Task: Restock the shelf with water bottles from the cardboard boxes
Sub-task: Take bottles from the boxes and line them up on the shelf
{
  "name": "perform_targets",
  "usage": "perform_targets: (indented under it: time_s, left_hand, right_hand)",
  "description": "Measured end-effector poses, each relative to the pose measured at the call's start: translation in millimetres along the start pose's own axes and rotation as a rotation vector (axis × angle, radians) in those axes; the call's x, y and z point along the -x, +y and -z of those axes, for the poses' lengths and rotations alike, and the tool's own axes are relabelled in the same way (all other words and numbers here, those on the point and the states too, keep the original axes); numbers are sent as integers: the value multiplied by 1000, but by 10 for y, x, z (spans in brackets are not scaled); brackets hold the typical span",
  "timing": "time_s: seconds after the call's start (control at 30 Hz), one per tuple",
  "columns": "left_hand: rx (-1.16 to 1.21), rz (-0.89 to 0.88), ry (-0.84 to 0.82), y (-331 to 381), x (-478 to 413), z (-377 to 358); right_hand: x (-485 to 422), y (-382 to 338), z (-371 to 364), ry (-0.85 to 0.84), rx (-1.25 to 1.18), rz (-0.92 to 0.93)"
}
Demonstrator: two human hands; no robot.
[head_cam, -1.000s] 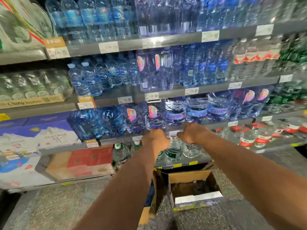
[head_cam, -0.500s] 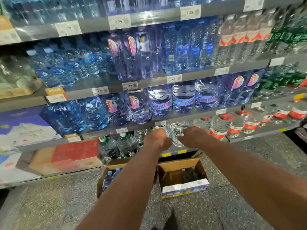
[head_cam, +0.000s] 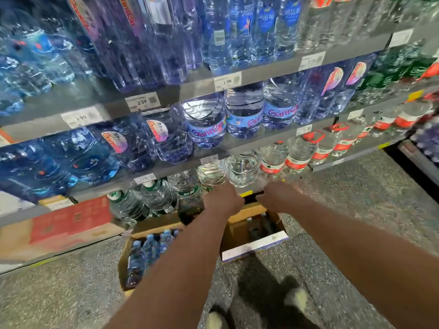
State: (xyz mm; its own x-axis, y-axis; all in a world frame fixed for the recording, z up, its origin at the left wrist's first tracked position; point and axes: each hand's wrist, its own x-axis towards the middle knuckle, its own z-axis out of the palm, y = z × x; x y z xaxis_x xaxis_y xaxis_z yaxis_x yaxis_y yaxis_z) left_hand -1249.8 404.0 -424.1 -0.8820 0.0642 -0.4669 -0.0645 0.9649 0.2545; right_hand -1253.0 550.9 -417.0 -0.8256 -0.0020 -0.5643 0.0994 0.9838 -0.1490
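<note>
Grip unclear to me: fingers of left hand [head_cam: 223,201] and right hand [head_cam: 280,196] hide behind knuckles at the clear water bottles [head_cam: 242,172], frame centre. I judge shelving; next, fetch from the cardboard box [head_cam: 236,231] below.

**Grey shelving over a speckled floor**

Grey metal shelves [head_cam: 261,74] rise in tiers above and beyond the fingers [head_cam: 229,194], their front edges carrying white price tags [head_cam: 227,81] and small yellow markers [head_cam: 246,193]. Below the fingers spreads a speckled grey floor [head_cam: 356,198]. Far right of them, a dark gap [head_cam: 401,162] breaks the shelving run.
</note>
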Motion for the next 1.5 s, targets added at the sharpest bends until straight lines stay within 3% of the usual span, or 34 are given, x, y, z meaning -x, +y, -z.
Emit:
perform_targets:
  time_s: [0.3, 0.47, 0.6, 0.93, 1.03, 1.17, 1.3, 1.5]
  left_hand:
    - [82, 131, -158, 353, -866, -677]
    - [138, 209, -254, 515, -1309, -1415]
    - [229, 287, -333, 353, -1689, -2226]
    - [527, 381, -291, -291, -2847, -4558]
    - [576, 439, -378, -471, -3198, -5020]
    - [760, 629, -491, -620, -3443, -5451]
    - [954, 729, -528, -631, -3509, -5767]
    - [1127, 707, -533, -596, -3627, -5895]
  right_hand:
    - [-997, 676, -210, -80, 87, 57]
    - [-1581, 1138, -691, -205, 12, -34]
    - [-2111, 1404, -1422, -266, -84, -104]
    - [-3463, 1853, -3789, -221, -397, -194]
    - [-3951, 1977, -4246, -329, -345, -322]
    - [-4312, 2123, -4691, -400, -383, -436]
    - [-4409, 2203, -5033, -275, -313, -460]
    - [-4485, 2214, -5102, -318, -397, -463]
